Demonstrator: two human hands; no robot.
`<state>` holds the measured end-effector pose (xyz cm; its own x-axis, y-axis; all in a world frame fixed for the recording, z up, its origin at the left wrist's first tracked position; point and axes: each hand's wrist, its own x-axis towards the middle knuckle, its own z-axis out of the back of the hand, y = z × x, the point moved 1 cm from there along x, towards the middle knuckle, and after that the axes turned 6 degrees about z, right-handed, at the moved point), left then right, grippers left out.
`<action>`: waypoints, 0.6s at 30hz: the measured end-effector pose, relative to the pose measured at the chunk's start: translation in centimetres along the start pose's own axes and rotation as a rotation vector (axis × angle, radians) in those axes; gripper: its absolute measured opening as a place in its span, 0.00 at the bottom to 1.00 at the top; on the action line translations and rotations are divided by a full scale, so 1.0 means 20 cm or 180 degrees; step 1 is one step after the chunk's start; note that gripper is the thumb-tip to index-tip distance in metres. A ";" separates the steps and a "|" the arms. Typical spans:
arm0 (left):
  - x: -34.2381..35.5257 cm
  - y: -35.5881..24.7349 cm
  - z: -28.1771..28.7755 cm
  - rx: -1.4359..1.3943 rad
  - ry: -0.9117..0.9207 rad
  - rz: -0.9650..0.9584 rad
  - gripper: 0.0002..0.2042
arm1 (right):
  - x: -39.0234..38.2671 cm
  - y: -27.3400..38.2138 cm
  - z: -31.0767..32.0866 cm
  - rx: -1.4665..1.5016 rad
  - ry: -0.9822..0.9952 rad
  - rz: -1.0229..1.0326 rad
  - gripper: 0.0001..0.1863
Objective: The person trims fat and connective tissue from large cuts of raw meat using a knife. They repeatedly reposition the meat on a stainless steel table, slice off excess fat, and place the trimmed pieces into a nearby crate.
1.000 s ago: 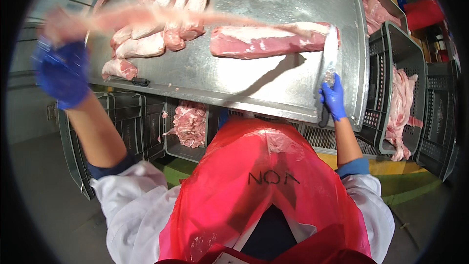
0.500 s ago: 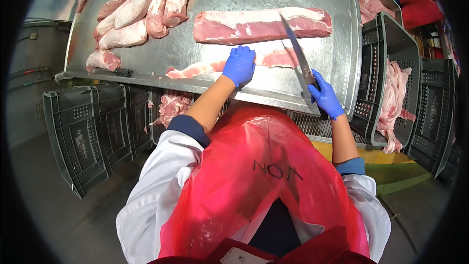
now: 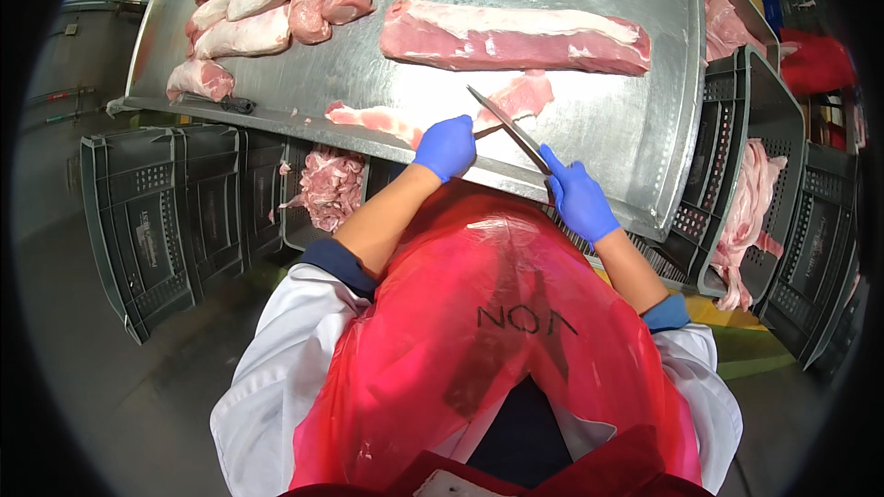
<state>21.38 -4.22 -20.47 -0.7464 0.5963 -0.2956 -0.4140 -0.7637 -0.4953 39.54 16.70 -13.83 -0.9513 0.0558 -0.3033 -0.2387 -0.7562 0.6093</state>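
Note:
My left hand (image 3: 446, 147), in a blue glove, is closed on a thin strip of meat (image 3: 518, 98) near the front edge of the metal table (image 3: 350, 74). Part of the strip is hidden under that hand, and its ends stick out on both sides. A long knife (image 3: 508, 122) is gripped by its handle in my gloved right hand (image 3: 582, 193). Its blade slants up and left across the strip, with the tip just beyond my left fingers. Behind both hands lies a long trimmed loin (image 3: 516, 37), pink with a pale fat layer.
Several more loins (image 3: 267, 0) are heaped at the table's far left. A dark-handled tool (image 3: 226, 105) lies by the front edge there. Grey crates (image 3: 138, 230) stand below left, one holding meat trimmings (image 3: 327, 189). On the right, another crate (image 3: 727, 129) holds long meat pieces (image 3: 750, 212).
My right hand has brought the knife left and lower, so its blade now crosses the strip beside my left hand. My left hand has come nearer the table edge, and the strip's right end now angles upward.

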 end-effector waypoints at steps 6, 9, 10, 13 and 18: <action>-0.05 -0.04 -0.02 -0.0042 0.0323 -0.0275 0.08 | 0.30 0.06 -0.08 -0.0565 -0.0163 0.0368 0.30; -0.05 0.00 -0.06 0.0066 0.0280 -0.0304 0.08 | 0.40 0.08 -0.11 -0.0779 -0.0123 0.0463 0.29; -0.06 0.06 -0.04 0.0105 0.0188 -0.0287 0.08 | 0.39 0.08 -0.10 -0.0780 -0.0107 0.0504 0.29; -0.06 0.20 0.14 0.0375 0.0256 -0.0009 0.07 | 0.32 0.00 -0.07 -0.0823 -0.0031 0.0526 0.28; -0.09 0.33 0.20 0.0529 0.0027 0.0026 0.07 | 0.16 -0.17 0.02 -0.1054 0.0019 0.0280 0.29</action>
<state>17.86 -11.32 -20.03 -0.7459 0.5915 -0.3063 -0.4890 -0.7985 -0.3511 37.15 19.71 -16.60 -0.9640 -0.0220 -0.2650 -0.0785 -0.9286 0.3626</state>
